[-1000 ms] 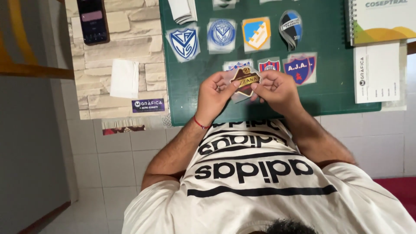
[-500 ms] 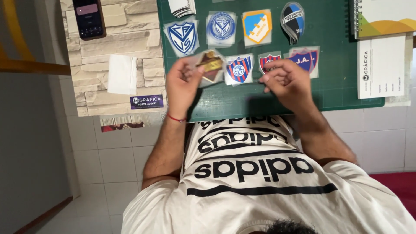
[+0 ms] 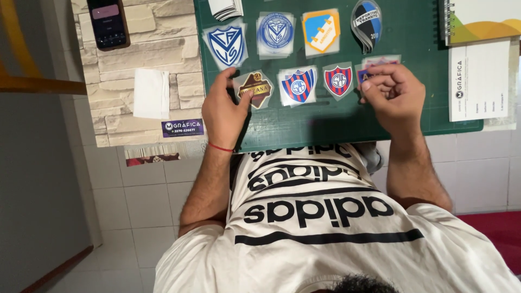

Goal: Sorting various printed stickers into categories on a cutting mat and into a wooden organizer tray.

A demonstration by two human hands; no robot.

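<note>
Brown-and-gold crest sticker (image 3: 254, 88) lies flat on the mat, seemingly thumb-pinned.

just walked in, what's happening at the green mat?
A person is laying crest-shaped stickers in rows on a green cutting mat. The left hand presses a brown and gold sticker down at the left end of the lower row. The right hand pinches something small above a sticker it mostly hides. A phone lies off to the left.

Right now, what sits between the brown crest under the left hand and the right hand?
Head view: two red-and-blue striped crests lie on the green mat between them.
</note>
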